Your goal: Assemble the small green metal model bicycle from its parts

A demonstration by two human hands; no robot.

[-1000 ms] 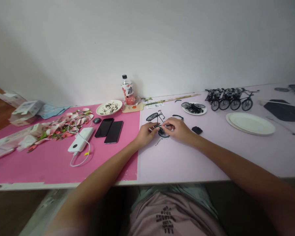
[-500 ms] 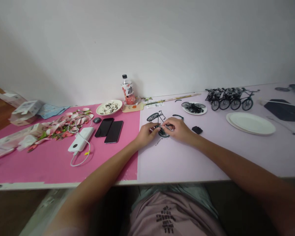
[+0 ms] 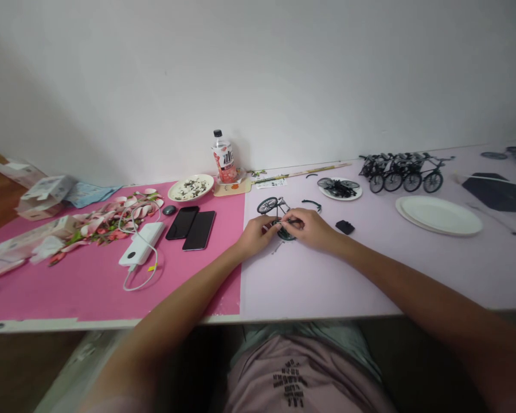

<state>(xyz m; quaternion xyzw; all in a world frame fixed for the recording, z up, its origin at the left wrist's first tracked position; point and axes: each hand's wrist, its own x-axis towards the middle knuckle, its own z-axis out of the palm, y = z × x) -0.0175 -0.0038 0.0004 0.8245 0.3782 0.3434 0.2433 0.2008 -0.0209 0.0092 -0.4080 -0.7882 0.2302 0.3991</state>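
Note:
A small black model bicycle (image 3: 267, 205) lies tilted on the pale lilac part of the table, one wheel toward the wall and the other under my fingers. My left hand (image 3: 258, 235) is closed on its frame from the left. From the right, the fingertips of my right hand (image 3: 305, 226) pinch at the same spot, meeting the left thumb; whatever small part they hold is hidden. Just beyond the right hand lies a curved dark strip (image 3: 312, 204). To its right rests a small black piece (image 3: 344, 227).
A plate of black bicycle parts (image 3: 339, 189) and a row of assembled model bicycles (image 3: 402, 172) stand at the back right. White oval plates (image 3: 439, 216) lie nearer. On the pink side are phones (image 3: 199, 230), a power bank (image 3: 141, 244), petals and a drink bottle (image 3: 224, 159).
The bicycle's far wheel has turned slightly. Both hands stay at nearly the same place, with only small shifts of the right fingers.

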